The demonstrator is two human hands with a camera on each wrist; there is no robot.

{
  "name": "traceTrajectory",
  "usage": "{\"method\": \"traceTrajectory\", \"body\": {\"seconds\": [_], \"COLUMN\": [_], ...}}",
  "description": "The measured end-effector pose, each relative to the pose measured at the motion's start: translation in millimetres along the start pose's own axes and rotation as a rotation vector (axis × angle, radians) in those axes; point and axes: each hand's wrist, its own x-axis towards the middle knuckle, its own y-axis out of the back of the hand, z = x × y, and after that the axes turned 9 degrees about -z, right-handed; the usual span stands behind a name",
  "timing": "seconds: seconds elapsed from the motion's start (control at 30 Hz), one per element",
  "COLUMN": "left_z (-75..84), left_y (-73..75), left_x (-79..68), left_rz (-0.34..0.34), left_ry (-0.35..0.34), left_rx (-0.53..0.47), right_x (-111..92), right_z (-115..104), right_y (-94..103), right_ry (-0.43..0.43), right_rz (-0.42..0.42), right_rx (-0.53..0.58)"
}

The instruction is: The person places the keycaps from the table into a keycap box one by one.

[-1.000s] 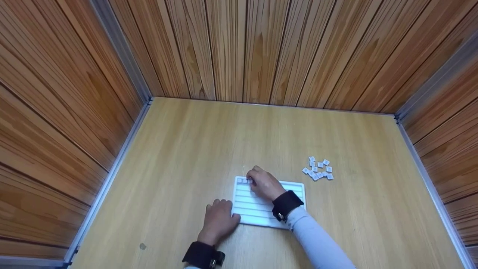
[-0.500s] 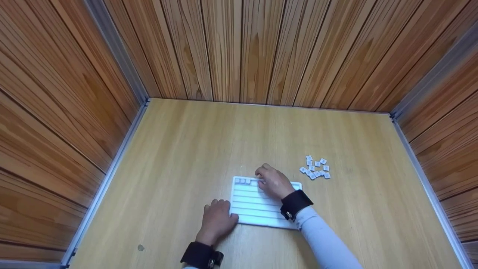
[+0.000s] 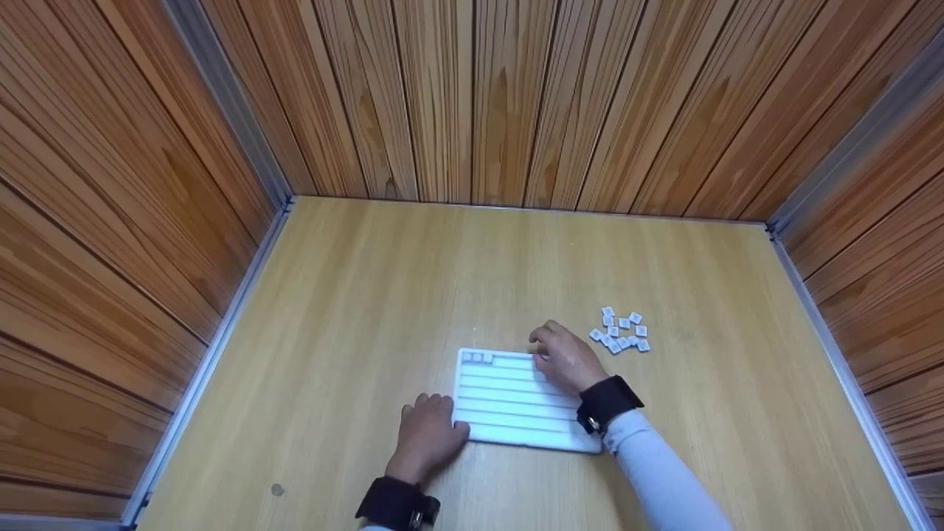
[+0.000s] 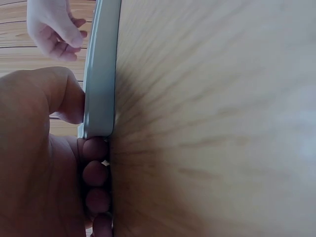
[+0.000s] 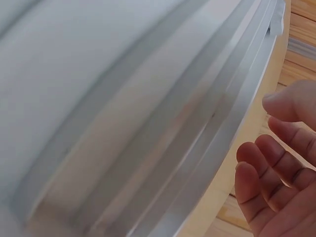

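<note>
A white ridged tray (image 3: pixel 516 404) lies on the table, crossed by long parallel slots. Three small white square tiles (image 3: pixel 478 358) sit side by side at the left end of its far slot. My left hand (image 3: pixel 426 440) holds the tray's near left corner, the thumb at the rim and the other fingers beside it on the table. Over the tray's far right part is my right hand (image 3: pixel 569 358), fingers loosely bent with nothing between them; the right wrist view shows this hand (image 5: pixel 281 173) apart from the tray's edge (image 5: pixel 217 163).
Several loose white tiles (image 3: pixel 613 332) with faint marks lie in a cluster to the right, beyond the tray. Wood-plank walls (image 3: pixel 501 103) with metal edging enclose the wooden table (image 3: pixel 413 280) at the back and both sides.
My right hand has let go of the third tile in the far slot and moved right along the tray towards the loose tiles. The left hand stays at the corner.
</note>
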Motion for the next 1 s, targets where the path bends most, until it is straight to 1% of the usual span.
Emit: {"method": "traceTrajectory", "body": {"seconds": [0.1,0.27,0.33,0.47,0.63,0.77,1.0], "left_z": [-0.4,-0.8,-0.5,0.0,1.0,1.7,1.1], "left_y": [-0.7,-1.0,-1.0,-0.9,-0.9,-0.4,0.3], "left_x": [0.6,1.3,1.8,1.6,0.8,0.8,0.1], "left_rz": [0.0,-0.009,-0.014,0.0,0.019,0.012,0.009], "left_ry": [-0.006,0.003,0.006,0.002,-0.003,0.004,0.007], "left_rx": [-0.002,0.005,0.007,0.003,-0.004,-0.007,0.003], "right_x": [-5,-13,-17,-24,-32,-40,-53], "right_z": [8,21,26,36,51,62,81], "right_y": [4.0,12.2,15.9,22.3,27.5,30.0,35.2], "right_ry": [-0.022,-0.042,-0.065,-0.1,-0.097,-0.117,-0.149], "right_rz": [0.008,0.02,0.021,0.024,0.07,0.105,0.141], "right_rx": [-0.009,-0.013,-0.004,0.015,0.008,-0.004,-0.008]}}
